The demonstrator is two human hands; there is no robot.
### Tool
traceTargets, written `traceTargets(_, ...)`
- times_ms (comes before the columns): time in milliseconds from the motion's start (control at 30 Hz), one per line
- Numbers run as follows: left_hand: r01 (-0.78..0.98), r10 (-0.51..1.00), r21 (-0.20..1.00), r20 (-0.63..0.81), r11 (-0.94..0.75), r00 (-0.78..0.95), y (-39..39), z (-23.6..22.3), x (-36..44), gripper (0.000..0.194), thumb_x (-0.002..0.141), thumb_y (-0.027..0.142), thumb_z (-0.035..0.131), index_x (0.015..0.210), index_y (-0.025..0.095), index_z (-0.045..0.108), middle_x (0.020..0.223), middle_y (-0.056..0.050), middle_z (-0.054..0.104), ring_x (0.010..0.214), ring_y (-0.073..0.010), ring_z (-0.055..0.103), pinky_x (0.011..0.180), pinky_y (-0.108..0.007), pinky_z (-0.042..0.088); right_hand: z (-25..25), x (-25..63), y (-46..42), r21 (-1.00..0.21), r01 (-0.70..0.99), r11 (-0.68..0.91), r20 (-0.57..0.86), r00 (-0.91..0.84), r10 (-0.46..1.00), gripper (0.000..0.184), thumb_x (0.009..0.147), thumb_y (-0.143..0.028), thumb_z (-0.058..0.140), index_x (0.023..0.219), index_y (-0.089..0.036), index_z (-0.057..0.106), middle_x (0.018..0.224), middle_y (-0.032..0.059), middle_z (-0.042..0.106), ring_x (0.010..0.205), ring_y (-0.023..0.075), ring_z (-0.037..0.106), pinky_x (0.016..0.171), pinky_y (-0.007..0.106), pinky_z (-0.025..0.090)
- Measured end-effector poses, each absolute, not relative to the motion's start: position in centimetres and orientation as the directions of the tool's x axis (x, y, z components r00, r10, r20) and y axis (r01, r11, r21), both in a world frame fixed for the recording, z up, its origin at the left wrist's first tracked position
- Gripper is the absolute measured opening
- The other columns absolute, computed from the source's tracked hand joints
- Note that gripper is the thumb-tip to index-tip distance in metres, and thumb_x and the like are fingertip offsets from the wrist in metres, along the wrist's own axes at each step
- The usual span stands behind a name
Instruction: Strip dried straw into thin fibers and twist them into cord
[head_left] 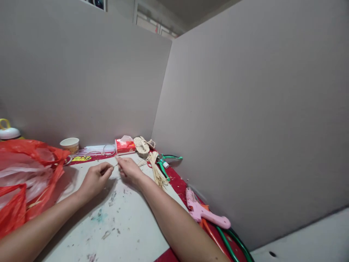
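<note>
Over the stained white board [128, 222], my left hand [95, 179] pinches one end of a thin straw-coloured strand [115, 166]. My right hand [129, 169] has its fingers closed on the same strand, and a short stretch shows between the two hands. Just right of my right hand lies a bundle of pale straw strands [157, 171]. Beyond it sits a small woven straw piece [141, 146], shaped like a sandal sole. Green-handled pruning shears [163, 167] rest by the bundle on the red cloth [176, 179].
At the left is a red plastic bag [29, 174], with a white-topped bottle [10, 133] behind it. A paper cup [70, 145], clear sticks [95, 149] and a tissue pack [125, 146] line the back. Right are a pink glue gun [204, 211] and grey partitions [245, 109].
</note>
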State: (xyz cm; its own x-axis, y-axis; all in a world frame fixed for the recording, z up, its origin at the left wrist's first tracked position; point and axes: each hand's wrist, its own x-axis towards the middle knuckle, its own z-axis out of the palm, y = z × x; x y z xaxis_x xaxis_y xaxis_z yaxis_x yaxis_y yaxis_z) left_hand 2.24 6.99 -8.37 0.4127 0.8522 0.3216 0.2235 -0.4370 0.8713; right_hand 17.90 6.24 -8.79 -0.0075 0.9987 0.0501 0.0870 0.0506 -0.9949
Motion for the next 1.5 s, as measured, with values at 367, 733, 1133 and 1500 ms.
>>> traceTargets(367, -0.142, 0.78, 0.951, -0.132, 0.273, 0.612, 8.2, -7.7, 1.0, 0.031, 0.068, 0.034, 0.07, 0.066, 0.018, 0.043, 0.051, 0.011, 0.022, 0.044, -0.0042, 0.01, 0.042, -0.02, 0.004, -8.9, 18.2, 5.2, -0.627, 0.476, 0.617, 0.593, -0.222, 0.774, 0.023, 0.091, -0.033, 0.045, 0.087, -0.022, 0.064, 0.086, 0.0045, 0.062, 0.08, 0.0167, 0.053, 0.076, 0.028, 0.038)
traceTargets(733, 0.322, 0.694, 0.657, 0.443, -0.682, 0.567, 6.8, -7.8, 1.3, 0.021, 0.073, 0.01, 0.049, 0.055, 0.018, 0.042, 0.054, 0.004, 0.037, 0.053, -0.0097, 0.03, 0.056, -0.024, 0.021, -9.5, 16.5, 5.6, -0.904, 0.328, 0.273, 0.286, -0.011, 0.958, 0.032, 0.081, -0.037, 0.046, 0.054, -0.021, 0.037, 0.054, -0.0022, 0.038, 0.054, 0.0118, 0.033, 0.052, 0.025, 0.027)
traceTargets(1133, 0.146, 0.82, 0.852, 0.417, -0.504, 0.393, 7.3, -9.1, 2.0, 0.022, 0.082, 0.031, 0.053, 0.068, 0.015, 0.058, 0.06, 0.002, 0.05, 0.057, -0.0103, 0.041, 0.057, -0.022, 0.031, -9.2, 17.2, 5.9, -0.989, 0.126, 0.076, 0.087, 0.079, 0.993, 0.051, 0.08, -0.069, 0.037, 0.059, -0.022, 0.034, 0.046, -0.0067, 0.029, 0.037, 0.0077, 0.026, 0.038, 0.023, 0.02)
traceTargets(1500, -0.094, 0.866, 0.995, 0.029, 0.02, 0.499, 7.6, -8.1, 1.8, 0.032, 0.068, 0.042, 0.069, 0.066, 0.016, 0.051, 0.046, 0.01, 0.031, 0.04, -0.0038, 0.018, 0.042, -0.021, 0.01, -9.4, 17.1, 5.6, -0.828, 0.373, 0.418, 0.446, -0.013, 0.895, 0.027, 0.086, -0.046, 0.049, 0.083, -0.02, 0.05, 0.065, -0.0037, 0.051, 0.058, 0.012, 0.044, 0.058, 0.024, 0.034)
